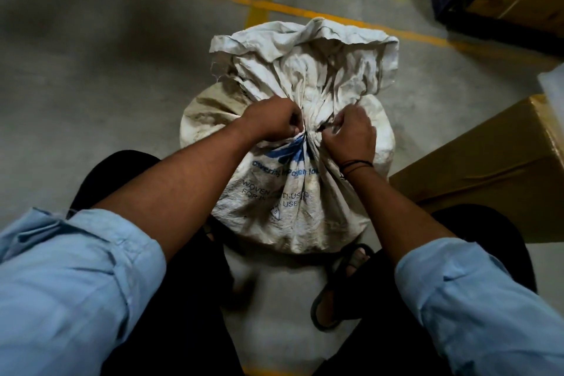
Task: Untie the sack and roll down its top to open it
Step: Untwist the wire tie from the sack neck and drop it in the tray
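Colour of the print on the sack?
Blue and dark grey print on a dirty-white sack; head view.

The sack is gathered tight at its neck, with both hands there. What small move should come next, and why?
Probably pull the tie loose at the neck. The left hand and right hand both pinch the sack where it is cinched, and the crumpled top above is not yet rolled down. The tie itself is hard to make out.
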Motion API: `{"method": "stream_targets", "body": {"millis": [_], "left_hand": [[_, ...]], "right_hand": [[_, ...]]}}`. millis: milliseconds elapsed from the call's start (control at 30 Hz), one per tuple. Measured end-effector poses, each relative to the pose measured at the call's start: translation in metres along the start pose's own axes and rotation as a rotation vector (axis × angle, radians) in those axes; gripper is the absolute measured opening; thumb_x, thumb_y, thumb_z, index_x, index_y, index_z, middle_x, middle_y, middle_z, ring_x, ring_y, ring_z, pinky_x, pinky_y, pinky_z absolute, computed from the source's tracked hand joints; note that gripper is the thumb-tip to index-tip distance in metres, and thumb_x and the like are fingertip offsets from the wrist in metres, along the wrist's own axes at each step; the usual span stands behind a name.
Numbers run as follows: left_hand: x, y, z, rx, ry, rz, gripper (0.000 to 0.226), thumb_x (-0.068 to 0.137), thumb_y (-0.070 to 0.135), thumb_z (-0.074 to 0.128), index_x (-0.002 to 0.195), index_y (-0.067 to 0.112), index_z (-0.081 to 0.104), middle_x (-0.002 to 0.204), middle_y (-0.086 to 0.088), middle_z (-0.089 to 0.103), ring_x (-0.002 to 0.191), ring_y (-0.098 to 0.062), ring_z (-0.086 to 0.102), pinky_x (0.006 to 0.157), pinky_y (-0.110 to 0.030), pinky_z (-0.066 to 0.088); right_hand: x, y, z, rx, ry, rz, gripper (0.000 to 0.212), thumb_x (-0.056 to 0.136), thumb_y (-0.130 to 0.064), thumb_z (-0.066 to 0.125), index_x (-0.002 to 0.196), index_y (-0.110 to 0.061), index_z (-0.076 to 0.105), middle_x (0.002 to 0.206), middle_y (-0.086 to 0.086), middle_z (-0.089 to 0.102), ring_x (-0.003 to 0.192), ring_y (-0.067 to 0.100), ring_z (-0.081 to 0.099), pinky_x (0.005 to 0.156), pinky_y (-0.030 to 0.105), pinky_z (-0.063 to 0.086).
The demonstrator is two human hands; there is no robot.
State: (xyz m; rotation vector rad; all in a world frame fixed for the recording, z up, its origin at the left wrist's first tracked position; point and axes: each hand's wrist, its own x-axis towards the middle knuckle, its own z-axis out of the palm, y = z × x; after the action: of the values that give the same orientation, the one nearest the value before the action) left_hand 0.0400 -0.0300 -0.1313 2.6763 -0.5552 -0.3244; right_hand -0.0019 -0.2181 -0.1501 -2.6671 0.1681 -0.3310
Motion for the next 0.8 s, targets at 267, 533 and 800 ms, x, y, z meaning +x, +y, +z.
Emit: {"method": "stream_targets", "body": {"millis": [267,533,800], "left_hand": [[-0.001,-0.001,0.001,-0.023,-0.012,-0.023,0.011,0.082,0.030,0.072,0.093,0.029,0.075,0.093,0.007,0.074,0.089,-0.016,0.067,0.076,-0.033,0.054],[0.002,0.003,0.000,0.002,-0.005,-0.036,0.013,0.085,0.032,0.071,0.094,0.024,0.076,0.094,0.004,0.074,0.089,-0.018,0.067,0.078,-0.037,0.057],[0.006,0.024,-0.009,-0.148,0.195,0.186,0.025,0.074,0.036,0.081,0.097,0.034,0.069,0.084,0.013,0.063,0.079,-0.006,0.059,0.069,-0.030,0.051]], "right_hand": [[-0.002,0.001,0.008,0.067,-0.145,0.015,0.023,0.071,-0.033,0.056,0.077,-0.019,0.072,0.073,0.005,0.070,0.074,0.030,0.065,0.067,0.037,0.055],[0.003,0.004,0.002,0.263,-0.225,0.098,0.016,0.074,-0.023,0.072,0.087,-0.021,0.081,0.090,-0.001,0.078,0.086,0.019,0.070,0.079,0.040,0.057],[0.000,0.001,-0.012,0.291,-0.106,0.051,0.014,0.075,-0.018,0.068,0.079,-0.011,0.080,0.078,0.009,0.075,0.074,0.020,0.068,0.070,0.028,0.053]]}}
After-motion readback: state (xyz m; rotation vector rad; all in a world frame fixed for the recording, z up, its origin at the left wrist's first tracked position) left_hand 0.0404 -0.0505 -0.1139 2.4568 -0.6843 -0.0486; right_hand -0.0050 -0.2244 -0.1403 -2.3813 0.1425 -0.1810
